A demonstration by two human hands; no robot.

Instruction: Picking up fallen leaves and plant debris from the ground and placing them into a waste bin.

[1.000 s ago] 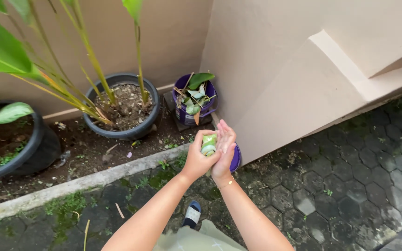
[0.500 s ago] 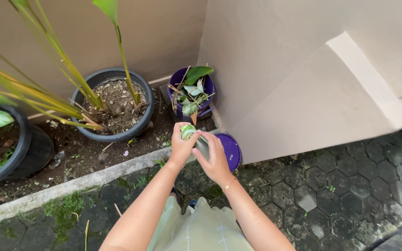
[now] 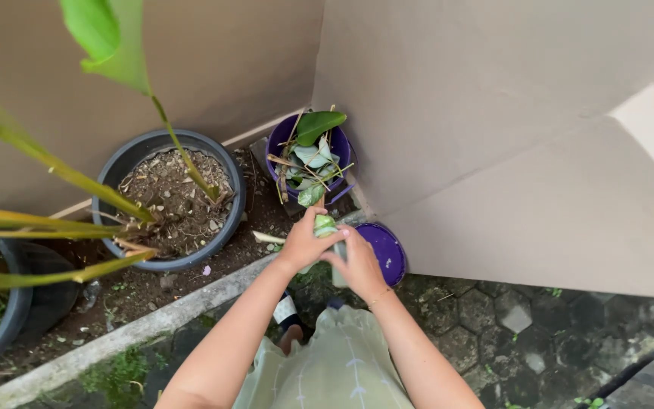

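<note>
Both hands meet over the edge of a garden bed, close in front of the body. The left hand (image 3: 304,241) is clenched around a small bundle of crumpled pale green leaves (image 3: 325,226), its fingers (image 3: 318,218) wrapped over the top of the bundle. The right hand (image 3: 357,261) presses against the same bundle from the other side, its fingers (image 3: 340,244) curled onto the leaves, so the two hands touch each other around it. The bundle sits between the palms, above the grey concrete kerb (image 3: 130,329) that divides the bare soil from the dark hexagonal paving stones (image 3: 509,326).

Just beyond the hands, against the corner of the beige plastered wall (image 3: 493,113), stands a small purple plastic bucket (image 3: 334,148) filled with cut green leaves and dry stalks. A round purple lid (image 3: 384,250) lies just beside the right hand, at the foot of the wall. To the left of the bucket is a large dark grey round plant pot (image 3: 225,163) holding brown soil and a thin green stem with a broad leaf at its top. Further left, at the picture's edge, part of a black pot (image 3: 17,303) shows, with long yellow-green leaf blades reaching across it. Below the arms hangs a pale green garment (image 3: 342,363), and a sandalled foot (image 3: 289,318) rests on the paving.
</note>
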